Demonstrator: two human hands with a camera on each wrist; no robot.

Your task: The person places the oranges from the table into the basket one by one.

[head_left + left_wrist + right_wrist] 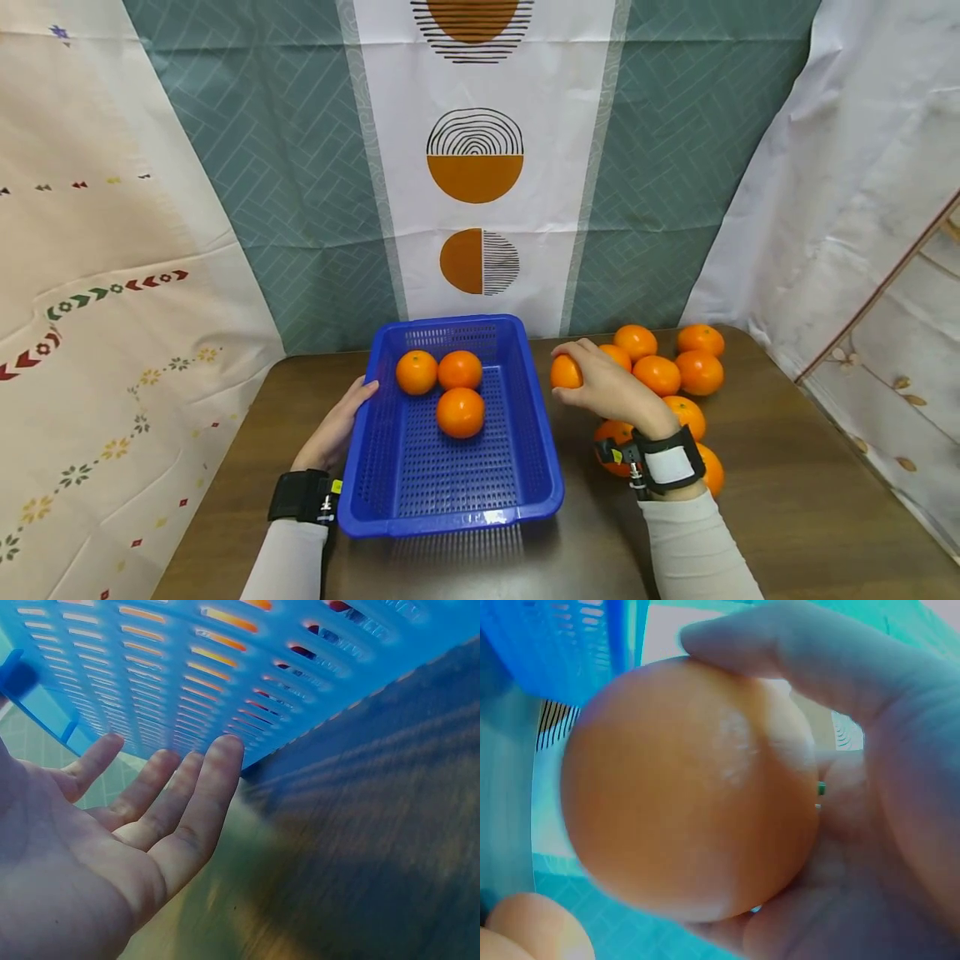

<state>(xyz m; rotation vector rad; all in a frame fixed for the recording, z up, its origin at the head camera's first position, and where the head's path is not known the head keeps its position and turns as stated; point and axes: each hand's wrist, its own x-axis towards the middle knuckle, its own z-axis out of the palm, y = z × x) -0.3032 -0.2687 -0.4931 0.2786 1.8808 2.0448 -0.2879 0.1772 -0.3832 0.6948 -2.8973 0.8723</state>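
Note:
My right hand (pixel 613 388) grips an orange (pixel 566 372) just right of the blue plastic basket (pixel 447 525). In the right wrist view that orange (pixel 688 791) fills the middle, with the thumb and fingers curled round it. Three oranges lie inside the basket near its far end, one of them a whole orange (pixel 461 413) closest to the middle. My left hand (pixel 330 433) is at the basket's left side. Seen from the left wrist, the fingers (pixel 219 769) are extended and loosely bent beside the slotted wall (pixel 150 675).
Several loose oranges (pixel 657 376) lie on the brown wooden table (pixel 772 500) to the right, some partly hidden behind the right wrist and hand. A patterned cloth (pixel 480 92) hangs behind the table's far edge, with pale cloths at both sides.

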